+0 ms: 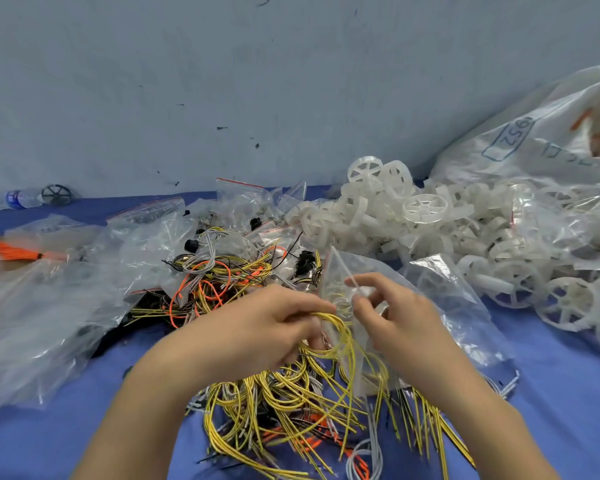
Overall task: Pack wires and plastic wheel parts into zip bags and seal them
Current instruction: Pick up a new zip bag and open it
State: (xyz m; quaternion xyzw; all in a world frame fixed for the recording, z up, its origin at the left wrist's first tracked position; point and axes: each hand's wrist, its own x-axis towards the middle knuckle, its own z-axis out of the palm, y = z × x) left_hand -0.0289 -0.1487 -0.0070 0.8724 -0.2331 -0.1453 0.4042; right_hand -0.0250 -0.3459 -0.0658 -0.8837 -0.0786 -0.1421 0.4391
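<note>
My left hand (267, 327) grips a looped bundle of yellow wires (340, 336) at the mouth of a small clear zip bag (340, 271). My right hand (392, 313) pinches the edge of that bag and holds it upright; some yellow wire shows through the plastic. Below both hands lies a tangled pile of yellow, grey and orange wires (291, 403). White plastic wheel parts (426, 209) are heaped at the right, behind the bag.
Loose clear bags (49, 306) cover the left of the blue table (551, 393). More wires (219, 275) and red-striped zip bags (243, 192) lie in the middle. A large printed sack (534, 140) leans at the right. A water bottle (20, 199) lies far left.
</note>
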